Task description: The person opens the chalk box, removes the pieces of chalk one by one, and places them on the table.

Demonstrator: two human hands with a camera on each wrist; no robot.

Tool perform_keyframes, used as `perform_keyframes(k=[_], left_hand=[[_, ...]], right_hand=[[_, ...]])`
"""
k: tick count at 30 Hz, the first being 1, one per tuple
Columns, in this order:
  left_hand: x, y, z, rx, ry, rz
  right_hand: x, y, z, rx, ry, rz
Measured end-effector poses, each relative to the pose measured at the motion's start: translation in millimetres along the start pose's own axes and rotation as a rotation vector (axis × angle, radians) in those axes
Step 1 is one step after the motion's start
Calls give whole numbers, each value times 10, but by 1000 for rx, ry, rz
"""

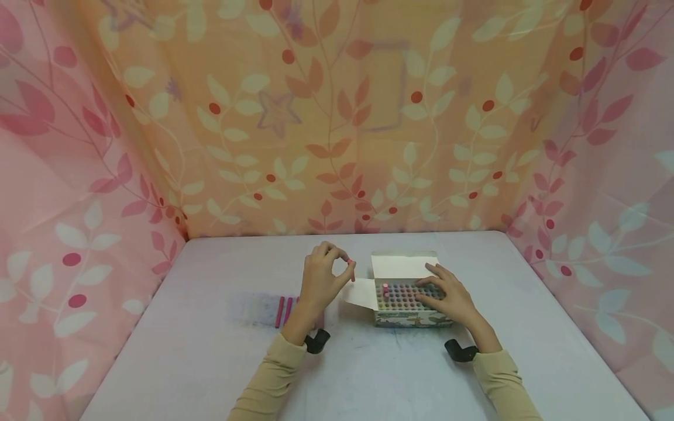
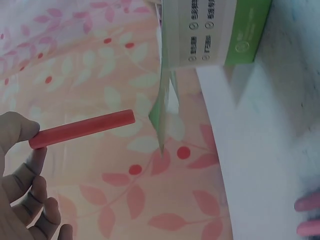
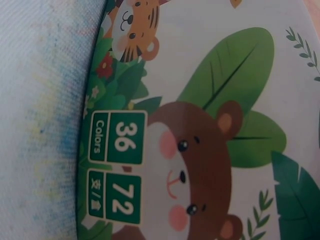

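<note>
Between thumb and index fingertip, my left hand [image 1: 322, 278] pinches one end of a red chalk stick [image 2: 82, 129], which points away from the palm in the left wrist view. That hand is in the air, left of an open cardboard box [image 1: 405, 319] filled with rows of coloured chalk. One pink stick [image 1: 386, 289] stands higher than its neighbours at the box's left side. My right hand [image 1: 453, 295] rests over the box's right side with fingers spread. The right wrist view shows only the box's printed front [image 3: 185, 140] and cloth, with no fingers.
Several pink and magenta chalk sticks [image 1: 279, 312] lie side by side on the white table [image 1: 210, 362], partly hidden behind the left forearm. The box's lid [image 1: 395, 266] stands up at the back, and a side flap [image 1: 361, 293] sticks out left. Patterned curtains [image 1: 337, 117] surround the table.
</note>
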State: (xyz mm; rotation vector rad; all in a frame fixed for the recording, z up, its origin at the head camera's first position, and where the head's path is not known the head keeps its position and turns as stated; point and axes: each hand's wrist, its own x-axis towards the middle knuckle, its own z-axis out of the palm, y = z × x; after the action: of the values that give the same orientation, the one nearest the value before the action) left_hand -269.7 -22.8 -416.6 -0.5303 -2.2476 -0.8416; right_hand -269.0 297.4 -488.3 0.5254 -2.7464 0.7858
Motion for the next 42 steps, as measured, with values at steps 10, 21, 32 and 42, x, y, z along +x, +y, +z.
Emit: perform_keyframes(k=[10,21,32,42], left_hand=[[-80,-219,-179,53,-30,1],[-141,-361,-387,82,-123,-85],[-182,-519,-581,73,-156,-190],[-210,-677,-752,85,-277,-277]], right_hand=[[-7,-19,-9,7,2,-2],[-1,-1,3,17,0,5],[-8,-23,6,16,4,2],[-5,-13,-7,14,3,2]])
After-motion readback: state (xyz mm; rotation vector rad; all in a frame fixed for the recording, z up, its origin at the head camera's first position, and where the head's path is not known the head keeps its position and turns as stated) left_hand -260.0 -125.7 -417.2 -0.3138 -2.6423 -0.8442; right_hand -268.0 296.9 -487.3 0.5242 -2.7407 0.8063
